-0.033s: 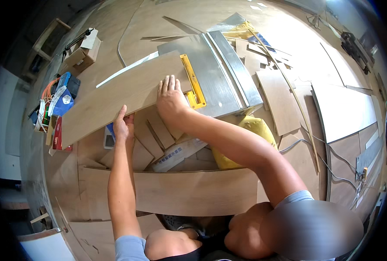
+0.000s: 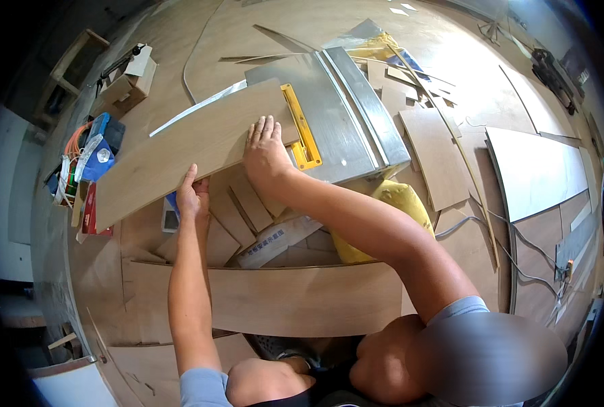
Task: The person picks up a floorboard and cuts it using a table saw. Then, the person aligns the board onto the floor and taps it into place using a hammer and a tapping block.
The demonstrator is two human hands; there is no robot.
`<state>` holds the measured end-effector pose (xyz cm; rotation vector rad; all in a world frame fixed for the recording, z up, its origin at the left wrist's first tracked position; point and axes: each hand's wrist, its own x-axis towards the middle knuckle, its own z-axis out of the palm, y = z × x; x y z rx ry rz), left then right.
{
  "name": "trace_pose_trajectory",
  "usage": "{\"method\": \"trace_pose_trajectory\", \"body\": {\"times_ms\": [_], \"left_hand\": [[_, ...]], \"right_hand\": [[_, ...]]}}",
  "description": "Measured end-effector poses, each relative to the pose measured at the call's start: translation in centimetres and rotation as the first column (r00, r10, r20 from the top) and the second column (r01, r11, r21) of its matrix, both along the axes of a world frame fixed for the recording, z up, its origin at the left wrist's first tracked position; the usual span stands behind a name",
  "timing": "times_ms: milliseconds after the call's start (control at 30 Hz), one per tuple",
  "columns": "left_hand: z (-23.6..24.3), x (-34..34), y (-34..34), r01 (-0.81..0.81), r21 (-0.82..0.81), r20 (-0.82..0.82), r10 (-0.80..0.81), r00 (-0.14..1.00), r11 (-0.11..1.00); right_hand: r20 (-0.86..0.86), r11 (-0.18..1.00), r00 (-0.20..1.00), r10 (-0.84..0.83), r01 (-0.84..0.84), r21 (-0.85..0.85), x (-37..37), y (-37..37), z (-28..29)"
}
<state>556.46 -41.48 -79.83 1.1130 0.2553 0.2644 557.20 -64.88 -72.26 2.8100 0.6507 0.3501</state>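
Note:
My left hand (image 2: 192,193) grips the near edge of a long wood-look board (image 2: 173,156), thumb on top and some fingers curled beneath it. My right hand (image 2: 267,152) lies on the board near its right end, fingers stretched out flat. That end rests on a steel machine table (image 2: 346,122), against a yellow slotted insert (image 2: 305,152) just right of my right hand; whether a blade stands there I cannot tell. Below the board are loose plank offcuts (image 2: 241,207) and a yellow bulky object (image 2: 407,203). A long plank (image 2: 302,298) crosses in front of me.
A toolbox (image 2: 108,125) with cords and bags sits at left, a cardboard box (image 2: 136,88) behind it. Plank pieces (image 2: 431,156), a thin strip (image 2: 478,203), white sheets (image 2: 533,176) and looping cables (image 2: 529,271) lie at right. Dark equipment (image 2: 550,81) stands at back right.

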Motion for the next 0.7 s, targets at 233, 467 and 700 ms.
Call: {"method": "trace_pose_trajectory", "body": {"times_ms": [233,467,700], "left_hand": [[-0.3,0.0,0.0,-0.061,-0.224,-0.019,0.058,0.998,0.973],[0.3,-2.2,-0.2,-0.031,-0.222,-0.051,0.020,0.998,0.975],[0.0,-4.0,0.5,-0.001,-0.219,-0.073,-0.016,0.997,0.976]], "right_hand": [[0.024,0.996,0.998,-0.056,0.057,-0.067,1.1,1.4,-1.7],[0.013,0.996,0.998,-0.063,0.063,-0.057,-0.9,1.2,-1.4],[-0.015,0.998,0.999,-0.050,0.049,-0.043,-3.1,0.6,-0.8]]}}
